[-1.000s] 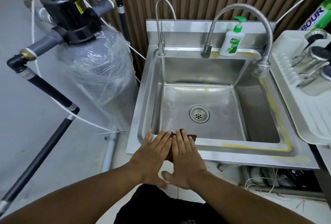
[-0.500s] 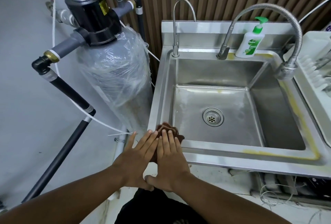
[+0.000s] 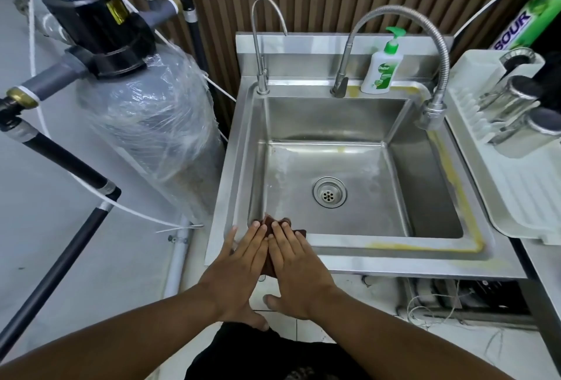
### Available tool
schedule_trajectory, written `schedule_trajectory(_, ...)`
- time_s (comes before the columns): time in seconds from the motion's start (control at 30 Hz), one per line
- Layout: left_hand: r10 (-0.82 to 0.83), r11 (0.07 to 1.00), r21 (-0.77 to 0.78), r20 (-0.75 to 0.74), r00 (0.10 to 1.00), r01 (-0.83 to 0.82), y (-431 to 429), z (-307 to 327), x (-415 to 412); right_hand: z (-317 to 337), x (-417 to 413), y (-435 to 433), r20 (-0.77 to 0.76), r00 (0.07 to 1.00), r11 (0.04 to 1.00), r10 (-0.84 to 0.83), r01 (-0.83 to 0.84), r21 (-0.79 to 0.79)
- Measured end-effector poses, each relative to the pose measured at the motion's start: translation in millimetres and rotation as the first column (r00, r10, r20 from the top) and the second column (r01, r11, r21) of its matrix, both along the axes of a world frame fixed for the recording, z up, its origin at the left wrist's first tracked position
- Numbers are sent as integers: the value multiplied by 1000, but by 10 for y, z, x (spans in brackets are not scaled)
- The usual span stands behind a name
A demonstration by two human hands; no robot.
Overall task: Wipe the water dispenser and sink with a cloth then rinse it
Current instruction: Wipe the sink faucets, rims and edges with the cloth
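At the far left, the plastic-wrapped filter tank (image 3: 145, 124) stands just beside the sink (image 3: 394, 261), and nothing on it shows me whether it has had its wipe.

Moving in, the left hand (image 3: 239, 261) lies flat with straight fingers, grasping nothing and simply pressing down. Under it is the brown cloth (image 3: 273, 221), spread on the sink's front-left rim corner, its edge peeking past the fingertips toward the basin. The right hand (image 3: 296, 261) sits tight alongside, also flat and unclenched, sharing the push. So 2 palms are on 1 cloth, and I'd call this mid-wipe on the front rim.

Further along, the slim gooseneck tap (image 3: 258, 45) at the back left is dry, with no water coming out. The basin floor around the drain (image 3: 329, 192) shows pale streaks and looks unfinished to me. The Dettol bottle (image 3: 381, 68) stands on the back ledge, with a yellowish smear beside its base. The flexible faucet (image 3: 437, 54) arches over to the right, and it isn't running either.

A yellow stain (image 3: 425, 246) runs along the front rim and up the right side, so that stretch is plainly waiting for the cloth. At the far right, the white dish rack (image 3: 516, 191) holds steel cups (image 3: 513, 97).

My read is that the rim is barely begun, most of the sink is left, and the rinse is not yet done.
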State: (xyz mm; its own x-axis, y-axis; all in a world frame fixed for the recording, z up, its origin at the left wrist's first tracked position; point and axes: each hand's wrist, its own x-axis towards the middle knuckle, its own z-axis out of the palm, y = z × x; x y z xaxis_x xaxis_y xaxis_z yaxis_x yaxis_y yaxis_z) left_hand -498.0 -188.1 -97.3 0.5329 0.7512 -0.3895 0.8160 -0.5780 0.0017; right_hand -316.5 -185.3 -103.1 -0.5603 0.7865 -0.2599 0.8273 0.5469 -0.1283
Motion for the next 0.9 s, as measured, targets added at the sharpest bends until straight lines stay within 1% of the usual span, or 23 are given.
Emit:
schedule_trajectory(0.1, -19, 1000, 20, 39, 999, 19, 16, 31, 241, 14, 242, -17, 23, 1000, 1000, -10, 10, -8)
schedule_trajectory(0.23, -54, 998, 30, 30, 998, 53, 37, 30, 549, 35, 565, -38, 64, 998, 1000, -30, 30, -2)
schedule_trajectory(0.4, -84, 996, -23, 57, 995, 85, 79, 0, 987, 11, 1014, -99, 109, 990, 996, -92, 91, 12)
schedule_trajectory(0.57, -158, 987, -24, 57, 986, 159, 120, -18, 1375, -11, 1387, -153, 198, 968, 987, -154, 160, -14)
schedule_trajectory(0.7, -204, 978, -15, 72, 976, 206, 150, -30, 1669, 4, 1654, -214, 236, 950, 978, -203, 208, 5)
schedule_trajectory(0.83, -242, 969, -35, 87, 966, 246, 177, -39, 1947, 107, 1886, -276, 282, 925, 964, -256, 267, 0)
schedule_trajectory(0.9, -256, 964, -46, 100, 962, 261, 208, -10, 2008, 194, 1932, -276, 305, 915, 957, -265, 287, -31)
